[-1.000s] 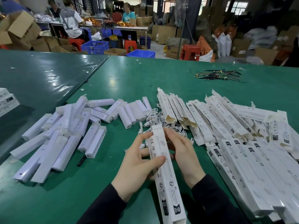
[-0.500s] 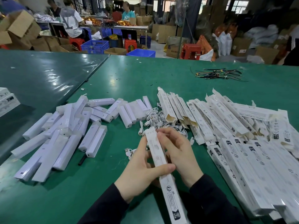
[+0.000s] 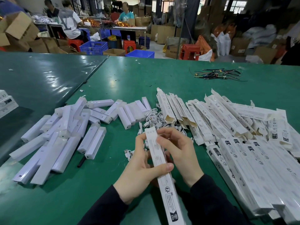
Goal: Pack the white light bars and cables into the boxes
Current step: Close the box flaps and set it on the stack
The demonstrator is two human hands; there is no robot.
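I hold one long white box (image 3: 164,179) lengthwise in front of me. My left hand (image 3: 139,172) grips its middle, thumb across the top face. My right hand (image 3: 177,151) curls its fingers round the far end of the box. A heap of white light bars (image 3: 65,137) lies to the left on the green table (image 3: 162,75). Coiled white cables (image 3: 154,119) sit just beyond my hands. Several open white boxes (image 3: 211,116) fan out to the right, and more boxes (image 3: 253,168) lie stacked at the near right.
A bundle of dark wires (image 3: 217,74) lies at the far right of the table. A darker green table (image 3: 40,82) adjoins on the left, with white boxes (image 3: 6,103) at its edge. People work at a far bench among cartons, blue crates and red stools.
The box has rolled in my hands so another face is up. My right hand's fingers have closed round its far end.
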